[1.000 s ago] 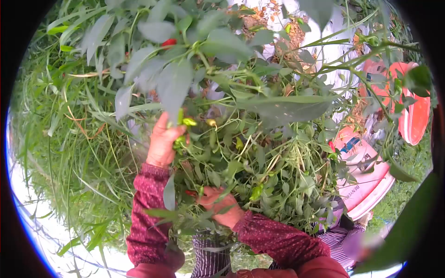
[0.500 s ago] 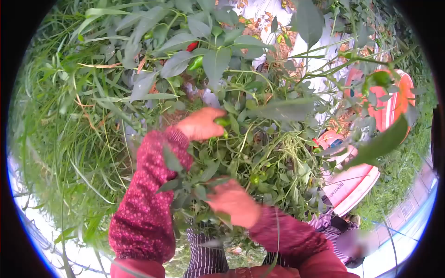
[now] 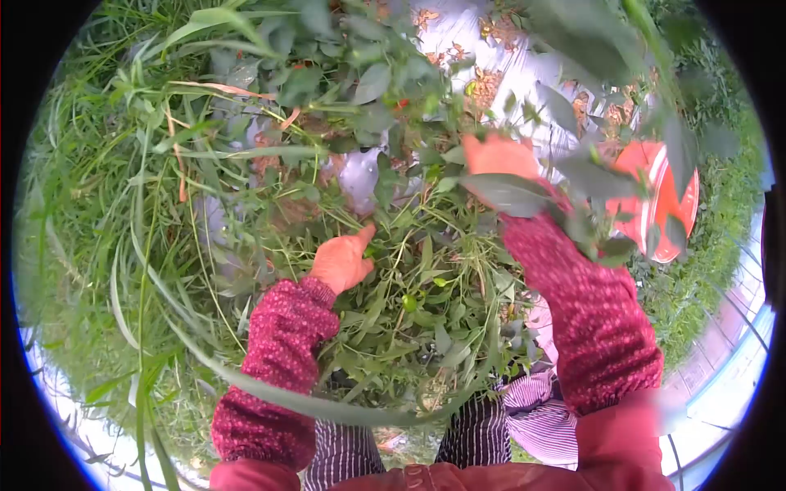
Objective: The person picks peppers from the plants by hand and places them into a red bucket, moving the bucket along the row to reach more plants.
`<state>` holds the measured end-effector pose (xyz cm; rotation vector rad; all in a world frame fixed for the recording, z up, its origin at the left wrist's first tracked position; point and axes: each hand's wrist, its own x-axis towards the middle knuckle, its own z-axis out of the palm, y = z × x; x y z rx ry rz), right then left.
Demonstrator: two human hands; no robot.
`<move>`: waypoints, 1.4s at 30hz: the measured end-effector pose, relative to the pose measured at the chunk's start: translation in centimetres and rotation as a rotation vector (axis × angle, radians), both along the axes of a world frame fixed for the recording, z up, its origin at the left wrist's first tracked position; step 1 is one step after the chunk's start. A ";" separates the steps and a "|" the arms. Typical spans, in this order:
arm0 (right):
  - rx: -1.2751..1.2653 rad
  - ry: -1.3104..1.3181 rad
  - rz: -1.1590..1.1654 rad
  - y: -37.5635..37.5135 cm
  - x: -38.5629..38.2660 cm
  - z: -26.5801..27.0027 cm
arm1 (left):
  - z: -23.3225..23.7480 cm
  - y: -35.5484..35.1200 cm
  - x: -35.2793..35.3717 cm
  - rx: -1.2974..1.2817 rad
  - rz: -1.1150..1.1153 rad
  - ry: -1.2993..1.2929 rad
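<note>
Seemingly mid-reach among foliage [image 3: 385, 331]
Left hand [image 3: 341, 260] spread; right hand [image 3: 501, 158], grip unclear (leaf [image 3: 509, 194] in front); foliage likely needs parting.

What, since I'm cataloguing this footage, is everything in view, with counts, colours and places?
Leafy plants: count unclear, green, centre and top
Grass: uncountable, green, mostly left
Small fruits: at least two, bright green, middle
Red spots: at least two, red, upper middle, too small to identify
Sheeting: several patches, whitish, upper middle
Striped item: one, red and white, right, partly hidden
Pink item: one, pink, right of centre, mostly hidden
Striped cloth: one, purplish and white, lower right
Trouser legs: two, dark, pale-striped, bottom middle
Sleeves: two, dark red, speckled, lower left and right
Left hand: one, bare, among leaves, left of centre
Right hand: one, bare, blurred, upper right
</note>
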<state>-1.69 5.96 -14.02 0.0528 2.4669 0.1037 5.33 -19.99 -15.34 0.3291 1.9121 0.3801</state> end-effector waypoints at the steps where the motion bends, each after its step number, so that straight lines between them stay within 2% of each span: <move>1: -0.029 -0.006 0.090 0.6 1.3 2.0 | -0.1 -0.1 0.1 0.007 -0.023 0.018; 2: -0.060 -0.012 0.178 1.0 2.6 3.9 | -0.3 -0.2 0.3 0.013 -0.015 0.016; 5: -0.060 -0.293 -0.012 2.0 5.3 4.6 | -0.5 0.0 0.6 0.018 -0.062 0.064; 10: -0.031 -0.312 -0.156 1.7 6.8 4.9 | 0.1 0.3 0.5 -0.018 -0.166 0.129; 12: -0.062 -0.139 -0.024 2.0 7.5 4.7 | 0.2 0.7 -0.7 0.017 -0.172 0.153; 14: -0.086 -0.098 -0.036 2.5 8.0 4.4 | 0.3 2.1 -3.1 0.035 -0.153 0.411; 16: -0.146 -0.048 -0.020 2.9 8.2 4.4 | -1.1 2.9 -5.4 0.190 -0.128 0.710; 17: -0.163 -0.052 -0.019 3.0 8.3 4.3 | -3.3 3.3 -6.4 0.256 0.096 0.588; 18: -0.163 -0.049 -0.025 3.2 8.6 4.3 | -6.4 3.4 -7.0 0.258 0.090 0.589; 19: -0.171 -0.030 -0.043 3.0 8.9 4.3 | -9.7 3.0 -7.6 0.554 0.144 0.574; 20: -0.180 -0.012 -0.063 3.1 9.4 4.2 | -9.3 3.9 -8.9 0.849 0.197 0.545; 21: -0.211 0.009 -0.050 3.3 10.4 3.6 | -8.9 4.6 -10.1 0.516 0.096 0.630; 22: -0.211 0.006 -0.063 3.4 11.0 3.7 | -5.5 6.0 -12.3 0.181 -0.006 0.702; 24: -0.224 -0.017 -0.127 3.2 12.0 3.9 | -4.9 7.5 -15.6 0.066 0.207 0.831; 26: -0.226 -0.035 -0.171 3.6 13.2 3.6 | -2.5 7.0 -20.2 0.046 0.175 0.928; 28: -0.379 -0.094 -0.334 4.0 14.9 2.5 | -1.0 5.5 -24.6 0.172 0.775 0.398; 31: -0.398 -0.022 -0.374 3.6 16.0 2.2 | 1.3 2.3 -27.4 0.101 0.821 0.280; 32: -0.415 0.006 -0.417 3.4 16.4 2.0 | 3.5 3.1 -27.0 0.065 0.847 0.222; 33: -0.410 0.054 -0.426 3.1 16.8 1.7 | 4.7 4.4 -24.9 0.082 0.847 0.259; 35: -0.415 0.080 -0.458 2.6 17.4 1.3 | 4.4 5.9 -21.5 0.124 0.595 -0.032; 36: -0.413 0.100 -0.472 2.6 17.6 1.1 | 2.7 6.6 -19.6 0.185 0.438 -0.128; 37: -0.429 0.111 -0.479 2.6 17.9 0.8 | 2.0 8.0 -17.4 0.139 0.360 -0.247; 38: -0.431 0.113 -0.483 2.6 18.1 0.7 | -0.1 8.6 -15.8 0.118 0.310 -0.427; 39: -0.440 0.121 -0.492 2.7 18.1 0.6 | -2.0 9.0 -13.0 0.284 0.439 -0.499; 41: -0.451 0.118 -0.501 3.0 18.4 0.3 | 0.5 13.0 -10.8 0.014 0.382 -0.615; 42: -0.463 0.125 -0.513 3.1 18.6 0.1 | 0.2 13.5 -9.3 0.070 0.269 -0.612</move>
